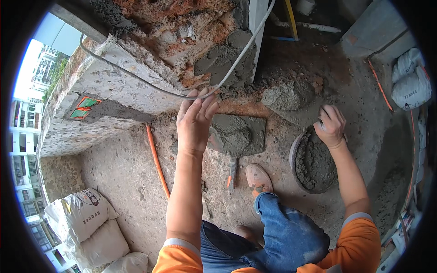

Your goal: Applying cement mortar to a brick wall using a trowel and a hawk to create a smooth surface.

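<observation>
My left hand point(195, 113) is raised, its fingertips closed on a thin grey cable point(236, 61) that loops across in front of the rough wall. At the right, my right hand point(331, 126) is wrapped round the handle of a trowel, the handle mostly hidden by my fingers. A heap of wet grey mortar point(287, 94) rides on the trowel's blade point(302, 117). Just below that hand stands a round bucket point(292, 159) with more mortar point(314, 161) in it. Between my hands, a flat square-bladed tool point(261, 129) lies on the ground, mortar spread over it, its handle point(232, 173) toward me.
Wet mortar point(227, 68) coats part of the broken wall ahead. A low wall point(123, 77) runs along the left. An orange pipe point(157, 159) lies on the floor. White sacks point(91, 223) sit lower left, and white bags point(411, 82) at far right. My shoe point(259, 178) is near the bucket.
</observation>
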Action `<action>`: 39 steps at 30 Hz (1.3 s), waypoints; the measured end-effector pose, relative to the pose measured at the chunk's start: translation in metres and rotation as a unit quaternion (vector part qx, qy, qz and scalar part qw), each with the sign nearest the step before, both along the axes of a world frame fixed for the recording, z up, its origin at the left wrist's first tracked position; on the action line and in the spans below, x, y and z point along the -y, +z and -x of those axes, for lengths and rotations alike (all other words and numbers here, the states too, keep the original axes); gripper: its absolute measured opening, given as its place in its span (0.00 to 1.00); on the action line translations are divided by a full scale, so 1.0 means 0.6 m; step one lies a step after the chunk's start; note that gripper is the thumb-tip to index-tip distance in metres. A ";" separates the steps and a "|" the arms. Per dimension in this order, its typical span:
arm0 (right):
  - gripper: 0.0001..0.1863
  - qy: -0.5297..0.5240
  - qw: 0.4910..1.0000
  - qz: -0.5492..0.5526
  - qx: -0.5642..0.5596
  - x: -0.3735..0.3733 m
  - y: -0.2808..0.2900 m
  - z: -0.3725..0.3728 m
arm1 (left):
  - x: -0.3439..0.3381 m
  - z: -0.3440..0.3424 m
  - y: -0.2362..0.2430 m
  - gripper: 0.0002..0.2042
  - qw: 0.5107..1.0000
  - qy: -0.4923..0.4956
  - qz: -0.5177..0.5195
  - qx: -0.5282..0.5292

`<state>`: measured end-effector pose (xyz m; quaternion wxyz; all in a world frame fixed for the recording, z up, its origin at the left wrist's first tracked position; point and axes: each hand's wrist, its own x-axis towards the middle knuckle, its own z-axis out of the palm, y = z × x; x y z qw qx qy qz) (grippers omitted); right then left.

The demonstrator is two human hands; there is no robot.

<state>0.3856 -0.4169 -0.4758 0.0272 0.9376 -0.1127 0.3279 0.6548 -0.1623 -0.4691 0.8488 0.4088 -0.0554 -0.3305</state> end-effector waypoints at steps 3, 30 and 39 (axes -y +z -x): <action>0.13 -0.004 1.000 -0.009 -0.020 0.006 -0.017 -0.015 | -0.013 0.041 0.019 0.14 0.998 0.046 -0.035 0.021; 0.16 0.037 0.860 -0.503 0.078 0.041 -0.018 -0.276 | -0.029 0.114 0.051 0.13 0.970 0.174 -0.102 0.137; 0.12 0.013 0.962 -0.261 0.079 -0.061 -0.039 -0.266 | -0.006 0.057 0.036 0.16 0.986 0.119 -0.118 0.017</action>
